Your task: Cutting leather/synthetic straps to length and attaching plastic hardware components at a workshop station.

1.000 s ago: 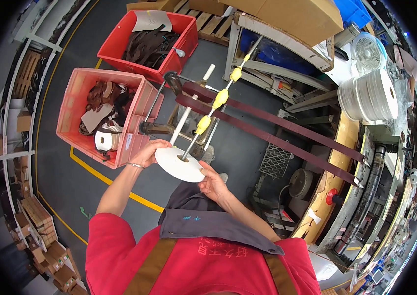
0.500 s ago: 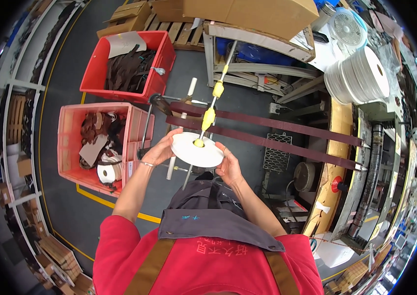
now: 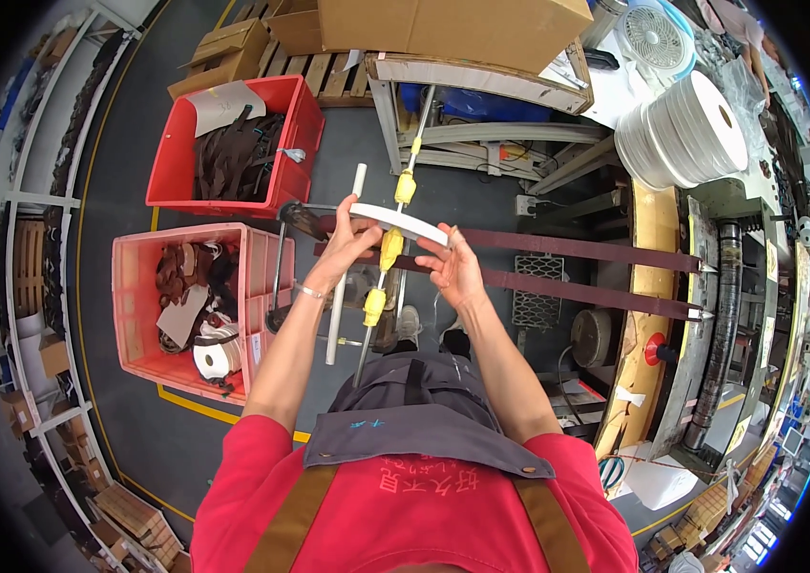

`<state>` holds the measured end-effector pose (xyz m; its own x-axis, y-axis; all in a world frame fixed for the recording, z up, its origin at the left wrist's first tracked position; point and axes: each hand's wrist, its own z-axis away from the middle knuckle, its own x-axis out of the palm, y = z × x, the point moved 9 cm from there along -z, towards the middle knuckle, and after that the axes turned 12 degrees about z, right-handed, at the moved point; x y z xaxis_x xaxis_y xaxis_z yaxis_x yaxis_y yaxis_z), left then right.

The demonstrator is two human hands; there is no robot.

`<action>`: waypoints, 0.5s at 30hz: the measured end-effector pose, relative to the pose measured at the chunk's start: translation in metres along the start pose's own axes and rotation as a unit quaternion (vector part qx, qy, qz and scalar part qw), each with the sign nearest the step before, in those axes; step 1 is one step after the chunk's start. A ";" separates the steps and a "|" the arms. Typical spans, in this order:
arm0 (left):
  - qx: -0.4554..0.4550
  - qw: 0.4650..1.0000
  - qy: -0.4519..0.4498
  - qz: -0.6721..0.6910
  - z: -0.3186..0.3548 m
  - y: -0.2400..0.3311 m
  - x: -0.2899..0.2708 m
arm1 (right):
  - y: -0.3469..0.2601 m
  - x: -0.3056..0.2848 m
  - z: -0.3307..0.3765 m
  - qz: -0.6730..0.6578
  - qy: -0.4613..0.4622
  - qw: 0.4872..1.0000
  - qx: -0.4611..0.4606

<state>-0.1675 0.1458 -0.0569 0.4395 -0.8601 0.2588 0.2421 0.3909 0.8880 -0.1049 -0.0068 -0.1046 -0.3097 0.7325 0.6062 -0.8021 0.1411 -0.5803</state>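
A thin white disc [image 3: 400, 222], seen nearly edge-on, sits around a metal rod [image 3: 419, 131] that runs away from me. My left hand [image 3: 343, 246] grips its left edge, fingers on the rim and thumb below. At the right end, my right hand [image 3: 457, 270] pinches the rim between thumb and fingers. Yellow pieces ride on the rod: one [image 3: 406, 187] beyond the disc, another [image 3: 390, 250] just on my side of it, and a third [image 3: 374, 307] nearer me. A white tube [image 3: 338, 310] stands left of the rod, partly behind my left hand.
Two maroon straps [image 3: 581, 250] stretch rightward to a machine with a dark roller [image 3: 715, 334]. At left stand a red bin [image 3: 302, 143] and a pink bin [image 3: 262, 253] of scraps. A bench with a cardboard box [image 3: 462, 27] is ahead; a large white spool [image 3: 677, 134] is at upper right.
The disc has gone from face-up to nearly edge-on and moved farther along the rod, away from me. Both hands moved with it. Yellow pieces on my side of it now show.
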 end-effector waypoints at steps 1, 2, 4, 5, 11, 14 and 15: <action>-0.027 0.998 0.042 -0.047 -0.008 -0.005 -0.009 | -0.008 0.002 -0.001 0.024 0.018 0.999 0.015; -0.023 0.996 0.065 -0.053 -0.014 -0.006 -0.016 | -0.010 -0.002 -0.005 0.051 0.010 0.999 0.015; -0.038 0.998 0.048 -0.010 -0.026 -0.019 -0.023 | -0.023 -0.032 -0.010 0.051 0.055 0.997 -0.012; -0.056 0.997 0.034 0.036 -0.031 -0.025 -0.027 | -0.028 -0.051 -0.009 0.023 0.103 0.994 -0.033; -0.069 0.993 -0.019 0.090 -0.029 -0.029 -0.018 | -0.040 -0.048 -0.010 0.176 0.088 0.979 -0.042; -0.084 0.988 -0.008 0.129 -0.031 -0.031 -0.022 | -0.057 -0.020 -0.009 0.220 0.053 0.972 -0.063; -0.082 0.988 -0.006 0.129 -0.032 -0.030 -0.020 | -0.062 -0.014 -0.008 0.266 0.052 0.961 -0.060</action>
<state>-0.1560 0.1622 -0.1009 0.4942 -0.7288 0.4740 0.2618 0.6447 0.7182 -0.0473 -0.0201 -0.0814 -0.6018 0.7842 0.1515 -0.4779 -0.2016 -0.8550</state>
